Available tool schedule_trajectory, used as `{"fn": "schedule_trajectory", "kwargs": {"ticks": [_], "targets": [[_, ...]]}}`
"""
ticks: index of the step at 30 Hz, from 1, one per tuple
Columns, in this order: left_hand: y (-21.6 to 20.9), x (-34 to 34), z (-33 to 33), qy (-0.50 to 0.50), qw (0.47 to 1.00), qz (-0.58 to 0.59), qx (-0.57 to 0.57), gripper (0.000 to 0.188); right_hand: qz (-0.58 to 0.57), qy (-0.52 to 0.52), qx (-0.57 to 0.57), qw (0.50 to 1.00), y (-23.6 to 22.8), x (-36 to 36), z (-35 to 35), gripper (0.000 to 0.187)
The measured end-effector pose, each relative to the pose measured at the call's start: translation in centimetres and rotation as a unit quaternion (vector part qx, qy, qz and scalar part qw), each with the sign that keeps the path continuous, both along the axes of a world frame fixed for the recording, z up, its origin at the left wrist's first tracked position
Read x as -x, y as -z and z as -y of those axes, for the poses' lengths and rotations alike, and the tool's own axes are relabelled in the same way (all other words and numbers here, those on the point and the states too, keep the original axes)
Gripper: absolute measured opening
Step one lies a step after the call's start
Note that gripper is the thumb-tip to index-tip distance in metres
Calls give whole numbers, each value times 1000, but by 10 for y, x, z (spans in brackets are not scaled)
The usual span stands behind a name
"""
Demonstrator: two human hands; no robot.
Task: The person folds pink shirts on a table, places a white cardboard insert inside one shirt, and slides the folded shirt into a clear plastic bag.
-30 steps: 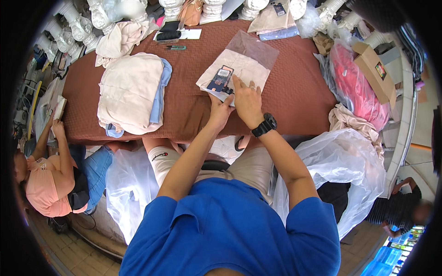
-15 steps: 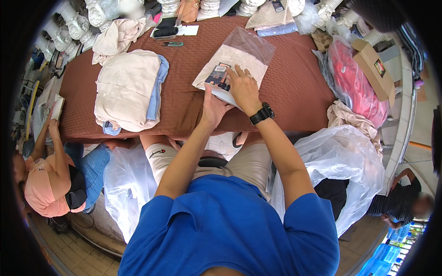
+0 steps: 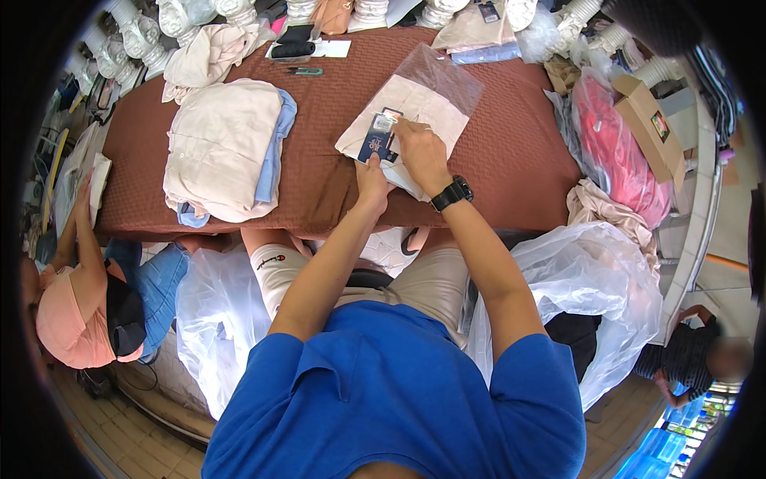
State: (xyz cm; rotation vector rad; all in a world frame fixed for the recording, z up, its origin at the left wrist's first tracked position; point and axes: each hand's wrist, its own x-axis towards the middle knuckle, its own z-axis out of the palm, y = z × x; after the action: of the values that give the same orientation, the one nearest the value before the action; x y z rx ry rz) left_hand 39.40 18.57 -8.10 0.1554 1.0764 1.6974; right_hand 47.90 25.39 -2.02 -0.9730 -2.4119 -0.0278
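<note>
A folded beige shirt (image 3: 427, 96) in a clear plastic bag lies tilted on the brown-covered table, its near end toward me. On top of it sits a dark blue hang tag (image 3: 374, 144) with a white label. My left hand (image 3: 372, 185) grips the bag's near left corner, thumb up over the tag's lower edge, fingers hidden underneath. With its fingers drawn together, my right hand (image 3: 423, 157) pinches at the tag's upper right edge; the fingertips are partly hidden. To the left rests a stack of beige shirts (image 3: 219, 152) with light blue cloth under it.
Small green-handled thread snips (image 3: 305, 71) and black rolls (image 3: 293, 49) lie at the back. Another bagged shirt (image 3: 476, 30) is back right. A cardboard box (image 3: 648, 128) and pink bagged goods (image 3: 602, 132) stand right. Plastic bags (image 3: 590, 275) flank my legs. A co-worker (image 3: 76, 311) sits left.
My right hand's spread fingers have drawn together at the tag. The tag now sits more upright and less covered, and my left thumb has come over its lower edge.
</note>
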Motion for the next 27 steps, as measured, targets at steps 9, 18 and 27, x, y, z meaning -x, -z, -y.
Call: {"fn": "schedule_trajectory", "kwargs": {"ticks": [9,18,27], "targets": [[-3,12,21,136,969,105,-178,61,-154,52,147,976,-26,-3,-6,21],[15,4,6,23,997,-15,-70,45,-171,-10,170,970,-23,-4,4,20],[-31,16,26,77,990,-96,70,53,-161,-9,73,984,-11,-6,8,13]]}}
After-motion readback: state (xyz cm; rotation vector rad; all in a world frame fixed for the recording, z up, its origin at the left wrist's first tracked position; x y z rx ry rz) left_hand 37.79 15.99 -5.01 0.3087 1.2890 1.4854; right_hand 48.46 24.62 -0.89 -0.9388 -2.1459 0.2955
